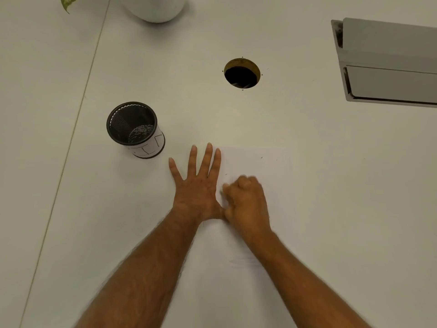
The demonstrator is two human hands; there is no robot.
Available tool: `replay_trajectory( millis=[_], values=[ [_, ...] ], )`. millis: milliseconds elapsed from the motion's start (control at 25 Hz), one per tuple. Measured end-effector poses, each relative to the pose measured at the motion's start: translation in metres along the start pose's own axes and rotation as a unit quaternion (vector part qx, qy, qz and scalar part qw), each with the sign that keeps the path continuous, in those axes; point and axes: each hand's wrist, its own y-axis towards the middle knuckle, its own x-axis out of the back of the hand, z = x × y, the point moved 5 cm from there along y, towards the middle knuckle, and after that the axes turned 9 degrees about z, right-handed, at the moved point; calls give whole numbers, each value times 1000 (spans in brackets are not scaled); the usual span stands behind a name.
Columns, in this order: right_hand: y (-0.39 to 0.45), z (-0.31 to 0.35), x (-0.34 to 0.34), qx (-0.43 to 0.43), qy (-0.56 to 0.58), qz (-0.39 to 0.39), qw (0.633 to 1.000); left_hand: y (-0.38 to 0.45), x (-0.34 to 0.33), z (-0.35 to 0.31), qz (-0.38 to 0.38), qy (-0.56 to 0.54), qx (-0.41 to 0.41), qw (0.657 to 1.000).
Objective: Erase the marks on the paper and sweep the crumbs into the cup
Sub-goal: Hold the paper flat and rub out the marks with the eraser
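A white sheet of paper [260, 166] lies on the white table in front of me. My left hand [198, 185] presses flat on its left edge, fingers straight and spread. My right hand [246, 202] is curled into a fist on the paper just right of the left hand; a small pale bit, seemingly an eraser [221, 192], shows at its fingertips, blurred. A few dark crumbs [261, 157] dot the upper part of the sheet. Faint pencil marks [241, 262] show lower down between my forearms. A black mesh cup [134, 130] with a white label stands to the upper left.
A round cable hole [241, 73] opens in the table beyond the paper. A grey hinged cable flap [387, 65] stands open at the upper right. A white pot [156, 8] and a green leaf [67, 2] sit at the far edge. A table seam [71, 138] runs along the left.
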Motion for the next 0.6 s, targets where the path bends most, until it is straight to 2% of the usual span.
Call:
replay_trajectory(
  millis=[120,200,320,440,520,600],
  values=[
    [-8,2,-3,16,13,-16,1000,-1,-1,1,-8,6,2,1000],
    [27,-1,4,-10,2,-40,999,-2,1,0,-2,-7,-7,1000],
    [75,-5,14,-34,-9,-19,999,-4,4,0,5,-19,-8,1000],
    [70,-23,28,-74,153,-48,984,-4,5,-1,2,-24,-7,1000],
    [38,-45,37,-129,290,-90,944,-4,5,0,-6,-27,-6,1000],
    [-7,-64,39,-167,352,-105,915,-5,5,-1,-6,-30,-7,999]
  ],
)
